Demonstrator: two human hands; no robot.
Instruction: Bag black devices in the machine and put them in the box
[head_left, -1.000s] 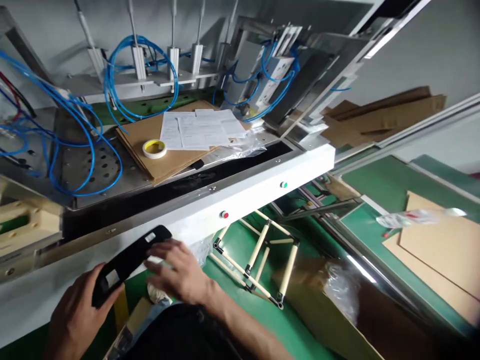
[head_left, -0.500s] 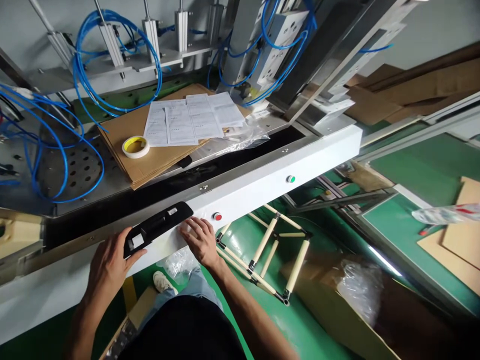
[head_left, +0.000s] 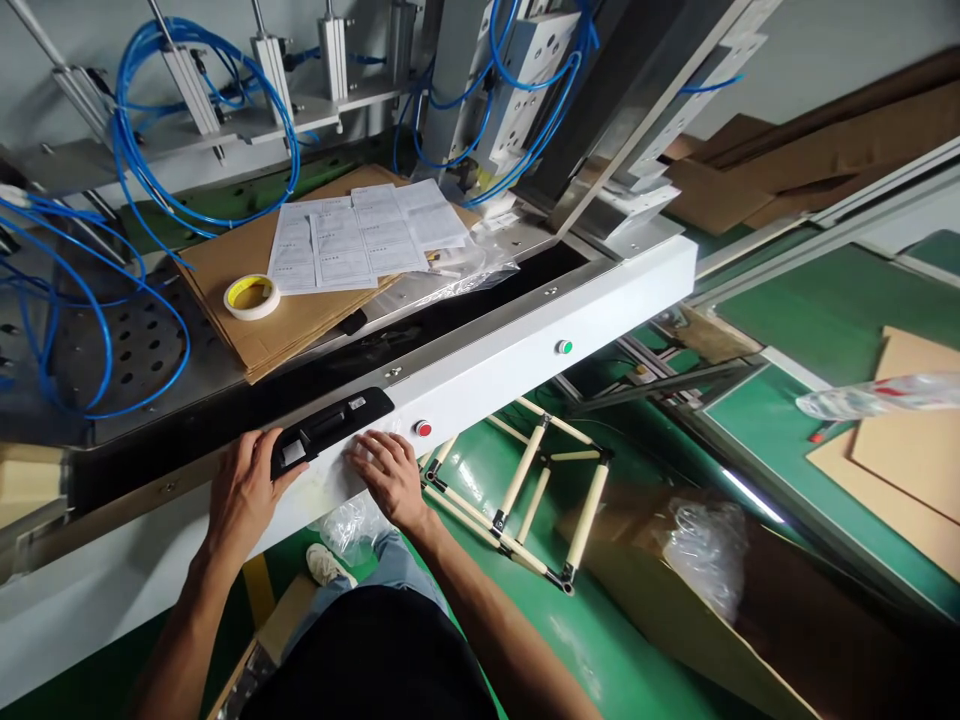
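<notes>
A long black plastic trim panel [head_left: 334, 425] with a recessed middle and small white patches lies along the edge of a white machine beam [head_left: 487, 375]. My left hand [head_left: 244, 490] grips its left end, thumb in front and fingers behind. Just below the panel's right part is my right hand [head_left: 390, 480]. Its fingers are slightly bent and apart, resting against the front of the beam, with no object visible in them. The red button [head_left: 423, 428] sits just right of that hand.
Cardboard sheets [head_left: 247, 345] hold printed papers [head_left: 360, 240] and a tape roll [head_left: 251, 297]. Blue air hoses [head_left: 120, 150] loop over the machine. A green button [head_left: 564, 347] is farther along the beam. Below stand a tube frame [head_left: 517, 480] and a cardboard box [head_left: 675, 600] with clear plastic.
My left hand and the black trim panel have shifted right along the beam, closer to the red button. My right hand stays below the panel. The whole view has shifted slightly.
</notes>
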